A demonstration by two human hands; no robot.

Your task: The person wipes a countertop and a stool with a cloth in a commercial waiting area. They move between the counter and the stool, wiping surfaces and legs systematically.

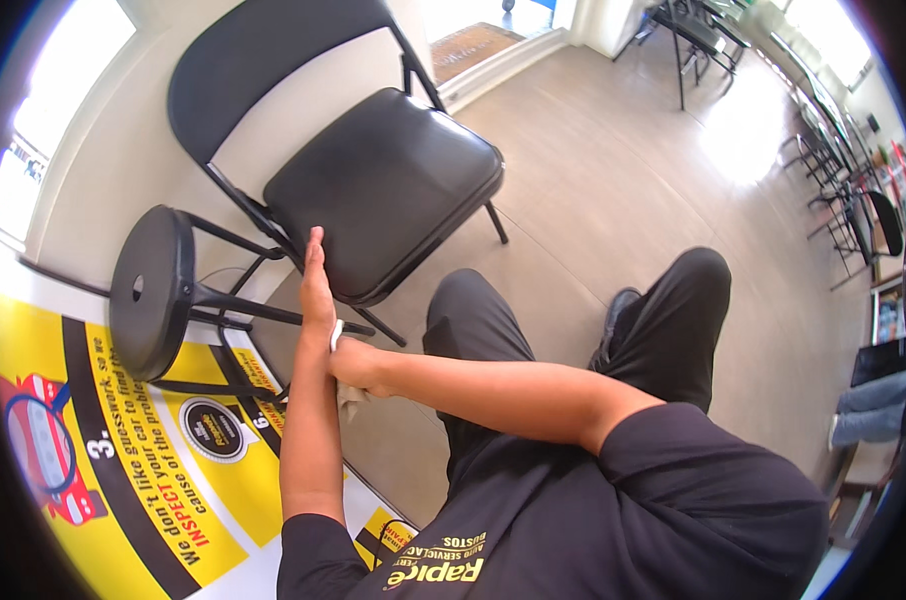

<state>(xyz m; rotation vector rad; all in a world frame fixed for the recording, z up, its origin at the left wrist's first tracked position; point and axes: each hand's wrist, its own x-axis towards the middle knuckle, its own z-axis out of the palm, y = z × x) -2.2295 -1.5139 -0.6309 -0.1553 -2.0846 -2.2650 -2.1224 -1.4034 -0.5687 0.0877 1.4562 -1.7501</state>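
My left hand (316,290) is raised with its fingers stretched out and holds nothing. It is in front of the side of a black padded folding chair (388,190); whether it touches the seat I cannot tell. My right arm crosses my body, and my right hand (358,365) is closed at the left wrist. A pale, crumpled cloth or tissue (351,398) pokes out below the right hand, and a white edge shows above its fingers against the left wrist. The right fingertips are mostly hidden.
A black round stool (153,290) lies tipped beside the chair, next to a yellow, black and white printed panel (203,470). My bent legs (478,320) are over the grey floor (563,190). More black chairs (693,35) stand farther off. At the right edge shows another person's jeans leg (873,400).
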